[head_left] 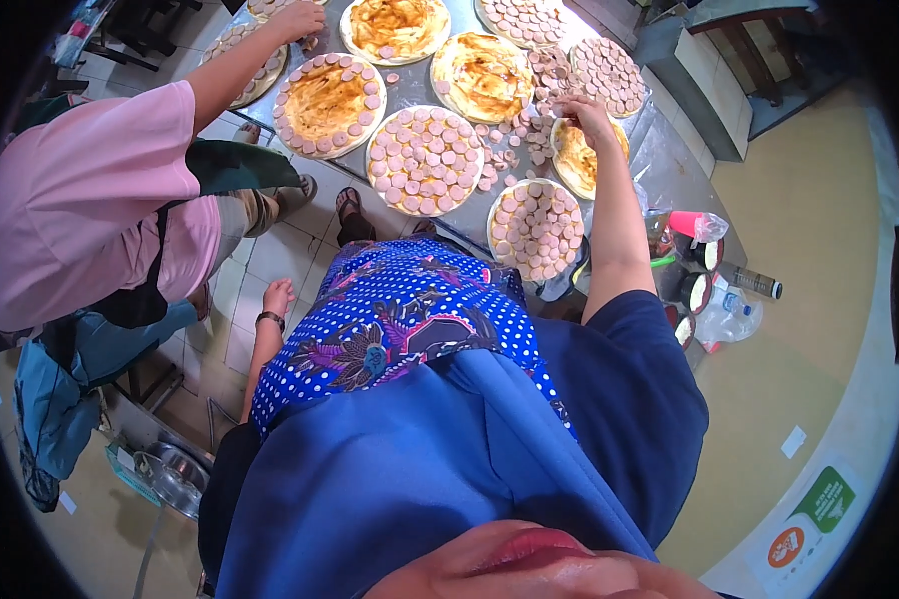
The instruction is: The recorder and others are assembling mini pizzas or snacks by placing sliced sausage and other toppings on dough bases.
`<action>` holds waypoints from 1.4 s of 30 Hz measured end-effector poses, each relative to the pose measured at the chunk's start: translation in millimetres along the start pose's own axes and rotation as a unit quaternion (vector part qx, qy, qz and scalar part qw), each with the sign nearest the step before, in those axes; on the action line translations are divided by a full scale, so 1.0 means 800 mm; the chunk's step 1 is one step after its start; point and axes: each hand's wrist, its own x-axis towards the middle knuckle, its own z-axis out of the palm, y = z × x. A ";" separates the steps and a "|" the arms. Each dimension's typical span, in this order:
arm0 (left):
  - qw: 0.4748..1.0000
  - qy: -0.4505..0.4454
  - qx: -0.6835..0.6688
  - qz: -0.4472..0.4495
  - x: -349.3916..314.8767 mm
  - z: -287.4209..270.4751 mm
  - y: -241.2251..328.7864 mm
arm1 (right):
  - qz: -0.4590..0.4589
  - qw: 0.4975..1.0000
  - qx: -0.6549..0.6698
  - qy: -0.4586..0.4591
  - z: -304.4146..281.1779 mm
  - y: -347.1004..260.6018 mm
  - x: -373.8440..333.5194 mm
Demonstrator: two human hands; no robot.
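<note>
My right hand (pixel 587 122) reaches over a sauce-covered pizza base (pixel 575 160) at the right of the metal table, beside a loose pile of pink sausage slices (pixel 539 140). Its fingers are pinched together; what lies between them is too small to make out. My left hand (pixel 278 296) hangs low by my side, away from the table, its fingers curled in with nothing visible in them. Nearest to me are a pizza covered in sausage slices (pixel 426 162) and another slice-topped pizza (pixel 535 228). A pizza with slices around its rim (pixel 330 105) sits to the left.
At the left, a co-worker in a pink shirt (pixel 90 200) stretches a hand (pixel 300 20) over the table's far end. Two sauced bases (pixel 395 28) (pixel 481 78) and more topped pizzas (pixel 607 76) crowd the table. A pink cup (pixel 685 223) and a clear plastic bottle (pixel 735 302) stand at the right.
</note>
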 end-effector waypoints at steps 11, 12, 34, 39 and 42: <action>1.000 0.012 -0.006 0.010 -0.007 -0.003 0.015 | -0.018 0.998 0.038 -0.036 0.018 -0.020 -0.015; 1.000 0.009 -0.002 0.009 -0.006 -0.002 0.016 | -0.017 0.999 0.038 -0.035 0.016 -0.018 -0.015; 1.000 -0.005 0.006 0.017 0.009 0.009 0.008 | 0.006 0.979 0.174 -0.105 0.017 0.008 -0.039; 1.000 -0.003 -0.004 0.023 0.007 0.011 0.010 | -0.014 0.986 0.135 -0.100 0.027 0.009 -0.046; 1.000 0.000 0.004 0.013 0.002 0.014 0.011 | -0.026 0.987 0.137 -0.084 0.039 0.002 -0.055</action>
